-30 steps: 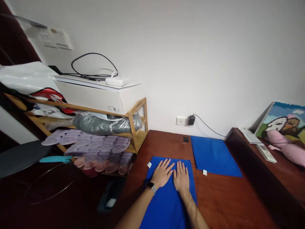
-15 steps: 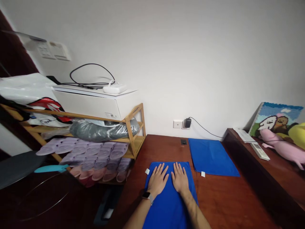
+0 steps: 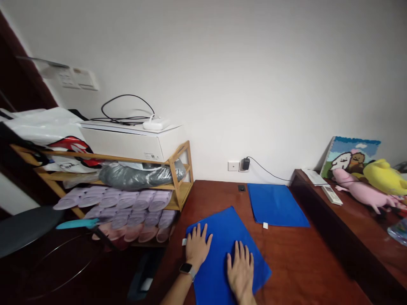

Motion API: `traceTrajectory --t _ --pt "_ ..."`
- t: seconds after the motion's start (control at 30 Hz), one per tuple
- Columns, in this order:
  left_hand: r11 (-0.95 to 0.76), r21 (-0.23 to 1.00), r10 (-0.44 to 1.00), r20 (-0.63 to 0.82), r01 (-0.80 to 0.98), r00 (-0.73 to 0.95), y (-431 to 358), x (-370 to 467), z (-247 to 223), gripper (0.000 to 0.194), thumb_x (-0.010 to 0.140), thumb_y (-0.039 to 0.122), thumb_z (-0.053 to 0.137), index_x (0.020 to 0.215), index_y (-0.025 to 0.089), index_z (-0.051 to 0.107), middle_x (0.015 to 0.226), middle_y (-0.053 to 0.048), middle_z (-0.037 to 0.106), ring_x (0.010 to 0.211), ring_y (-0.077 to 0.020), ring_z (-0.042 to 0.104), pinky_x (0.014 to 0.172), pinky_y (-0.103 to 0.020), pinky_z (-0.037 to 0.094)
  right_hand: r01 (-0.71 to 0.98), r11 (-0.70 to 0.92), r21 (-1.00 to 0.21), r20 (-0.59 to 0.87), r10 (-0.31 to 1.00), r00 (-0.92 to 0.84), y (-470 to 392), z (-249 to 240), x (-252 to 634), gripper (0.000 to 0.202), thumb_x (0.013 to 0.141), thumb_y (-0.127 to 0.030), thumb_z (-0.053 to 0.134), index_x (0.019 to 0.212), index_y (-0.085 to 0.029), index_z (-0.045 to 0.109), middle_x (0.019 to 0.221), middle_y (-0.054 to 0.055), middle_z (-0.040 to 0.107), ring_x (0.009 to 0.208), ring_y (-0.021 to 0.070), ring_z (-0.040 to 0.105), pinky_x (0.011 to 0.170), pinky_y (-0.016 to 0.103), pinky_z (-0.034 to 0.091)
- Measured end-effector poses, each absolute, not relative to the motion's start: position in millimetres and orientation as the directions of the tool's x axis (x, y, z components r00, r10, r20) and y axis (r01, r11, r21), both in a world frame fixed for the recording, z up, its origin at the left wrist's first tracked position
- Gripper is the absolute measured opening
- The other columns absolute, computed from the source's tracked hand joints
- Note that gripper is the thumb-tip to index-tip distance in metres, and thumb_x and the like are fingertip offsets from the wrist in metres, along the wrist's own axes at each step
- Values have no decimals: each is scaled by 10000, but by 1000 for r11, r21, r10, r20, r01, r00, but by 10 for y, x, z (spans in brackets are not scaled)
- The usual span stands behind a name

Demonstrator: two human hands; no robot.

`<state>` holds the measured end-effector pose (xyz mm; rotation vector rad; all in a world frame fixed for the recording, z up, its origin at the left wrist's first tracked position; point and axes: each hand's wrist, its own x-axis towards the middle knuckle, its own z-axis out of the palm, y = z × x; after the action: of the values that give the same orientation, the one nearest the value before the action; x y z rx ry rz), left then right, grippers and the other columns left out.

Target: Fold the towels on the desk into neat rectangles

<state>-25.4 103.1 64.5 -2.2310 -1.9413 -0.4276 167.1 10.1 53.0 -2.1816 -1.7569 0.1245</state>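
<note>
A blue cloth [image 3: 219, 241] lies flat and turned at an angle on the reddish-brown wooden desk [image 3: 286, 262]. My left hand [image 3: 197, 246] rests palm down near its left edge, fingers spread, a watch on the wrist. Lower and to the right, my right hand [image 3: 241, 271] lies on the same cloth with its fingers stretched out. A small white tag sticks out at the cloth's left edge. Farther back on the right, a second blue cloth [image 3: 276, 205] lies flat, with a white tag at its near edge.
At left stands a wooden rack [image 3: 178, 186] with rows of slippers [image 3: 140, 199] and a white box [image 3: 127, 142] on top. A plug [image 3: 246, 163] sits in the wall socket. On the raised right ledge are a remote [image 3: 332, 195], a pink plush toy [image 3: 359, 188] and a picture [image 3: 346, 154].
The nearer blue cloth has turned on the desk, with one corner now pointing to the back. My left hand has moved left, and my right hand has come nearer to me.
</note>
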Motion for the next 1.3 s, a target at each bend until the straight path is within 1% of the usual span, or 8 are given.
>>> traceTrajectory --t 0.17,0.3,0.43,0.57,0.77,0.87,1.0,1.3 --pt "-121 -29 955 269 992 124 543 -481 951 528 1037 393 414 1350 112 732 1154 -235 769 1060 -390 692 976 -563 494 955 22 -295 87 996 4 181 709 2228 575 1068 -463 374 1622 -321 436 1719 14 358 1617 297 280 1315 564 220" --pt "-135 -9 946 297 991 132 322 -472 1021 472 1053 324 377 1103 114 797 1034 -202 764 994 -357 687 925 -523 510 972 -114 -203 48 991 127 376 794 2446 614 1068 -373 332 1650 -183 372 1730 88 312 1630 307 232 1334 536 160" --pt "-396 84 862 376 915 339 481 -132 919 429 1072 327 400 1306 194 734 1339 -141 739 1269 -311 642 1109 -491 475 970 -130 -208 41 989 141 352 585 2415 681 1087 -501 274 1667 -145 307 1739 93 271 1634 298 215 1339 519 156" --pt "-607 131 767 353 784 535 703 186 712 506 1088 444 416 1574 343 511 1651 -45 531 1508 -266 483 1240 -489 395 971 30 -238 50 999 -18 344 466 2655 686 1091 -571 240 1673 -213 303 1746 39 257 1635 256 219 1343 491 161" --pt "-440 172 866 340 881 366 724 236 446 523 1101 482 362 1549 298 560 1583 -107 602 1473 -316 537 1206 -567 443 969 -83 -231 94 990 107 533 471 2718 693 1095 -530 222 1662 -146 338 1732 98 295 1630 290 233 1335 502 185" --pt "-480 163 837 381 862 394 845 334 465 521 1107 431 357 1550 245 558 1600 -121 581 1497 -299 513 1243 -546 411 965 -12 -264 160 985 56 678 482 2384 671 1101 -488 208 1666 -146 331 1734 89 288 1632 274 228 1338 477 181" --pt "-562 159 807 323 812 495 1184 386 502 508 1095 448 401 1573 325 522 1644 -84 530 1513 -290 499 1250 -551 399 957 38 -287 108 994 -7 831 478 2162 650 1101 -457 203 1662 -159 338 1726 72 306 1625 250 257 1334 472 201" --pt "-336 195 930 225 921 292 1573 -392 390 622 1067 569 395 1606 269 478 1671 -100 483 1575 -319 401 1294 -596 293 970 -130 -204 62 987 146 846 340 2828 721 1094 -533 154 1678 -126 266 1744 74 231 1631 239 234 1334 465 196"
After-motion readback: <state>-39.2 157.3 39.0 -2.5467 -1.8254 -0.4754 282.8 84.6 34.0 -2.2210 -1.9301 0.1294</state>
